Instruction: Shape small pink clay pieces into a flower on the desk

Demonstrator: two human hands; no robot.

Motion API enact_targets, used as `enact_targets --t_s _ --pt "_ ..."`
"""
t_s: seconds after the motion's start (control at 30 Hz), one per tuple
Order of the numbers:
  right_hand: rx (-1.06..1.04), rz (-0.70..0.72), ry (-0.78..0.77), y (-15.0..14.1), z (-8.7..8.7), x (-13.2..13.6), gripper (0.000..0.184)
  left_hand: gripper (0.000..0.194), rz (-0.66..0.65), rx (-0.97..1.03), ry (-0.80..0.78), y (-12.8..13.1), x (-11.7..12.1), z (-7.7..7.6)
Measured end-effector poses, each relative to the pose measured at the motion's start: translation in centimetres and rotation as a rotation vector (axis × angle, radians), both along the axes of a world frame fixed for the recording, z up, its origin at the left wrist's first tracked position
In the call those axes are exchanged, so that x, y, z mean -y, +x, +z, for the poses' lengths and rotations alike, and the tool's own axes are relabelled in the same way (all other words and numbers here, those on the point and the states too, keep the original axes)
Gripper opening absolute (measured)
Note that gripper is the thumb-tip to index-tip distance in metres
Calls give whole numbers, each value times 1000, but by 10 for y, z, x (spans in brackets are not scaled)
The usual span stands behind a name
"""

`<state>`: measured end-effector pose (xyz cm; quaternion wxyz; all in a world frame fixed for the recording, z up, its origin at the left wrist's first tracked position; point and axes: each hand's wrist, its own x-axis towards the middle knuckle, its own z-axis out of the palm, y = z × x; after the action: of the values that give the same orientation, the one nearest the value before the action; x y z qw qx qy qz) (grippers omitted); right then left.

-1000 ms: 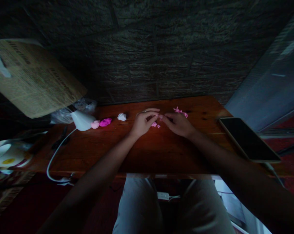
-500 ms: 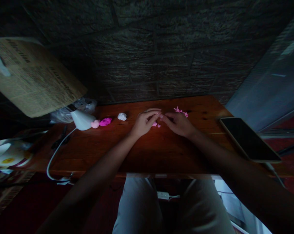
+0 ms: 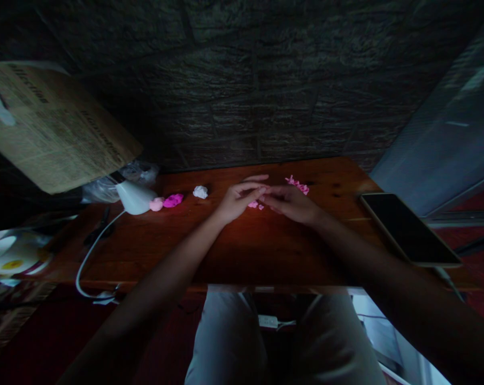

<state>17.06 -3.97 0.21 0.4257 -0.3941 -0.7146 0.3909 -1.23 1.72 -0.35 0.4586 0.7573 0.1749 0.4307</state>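
Note:
My left hand (image 3: 238,200) and my right hand (image 3: 289,202) meet over the wooden table with their fingertips together. Thumb and index finger of each are closed in a pinch, apparently on a small bit of pink modelling clay that the fingers mostly hide. The left hand's other fingers stretch forward. Just below the fingertips lie small pink clay pieces (image 3: 255,205) on the tabletop. Beyond the right hand is a row of shaped pink clay pieces (image 3: 298,185), partly covered by that hand.
Left of my hands sit a white clay lump (image 3: 200,192), a magenta lump (image 3: 173,200) and a pale pink lump (image 3: 156,203) against a white lamp base (image 3: 134,197). A paper lampshade (image 3: 57,128) leans above. A dark-screened tablet (image 3: 410,227) lies at the right edge. Behind stands a stone wall (image 3: 233,80).
The right fingers have moved slightly left, closing against the left fingertips, and the pale bit seen between them is now covered. The left hand's outer fingers have spread further forward.

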Motion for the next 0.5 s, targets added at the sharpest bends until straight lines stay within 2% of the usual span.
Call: enact_targets --t_s 0.2,0.33,0.5 --pt "-58 15 -70 1 3 2 28 13 -46 119 -197 3 1 -1" --pt "-148 79 -122 0 5 5 21 17 -41 157 -276 5 2 0" --pt "-174 157 -168 0 3 6 20 21 -108 133 -346 5 4 2"
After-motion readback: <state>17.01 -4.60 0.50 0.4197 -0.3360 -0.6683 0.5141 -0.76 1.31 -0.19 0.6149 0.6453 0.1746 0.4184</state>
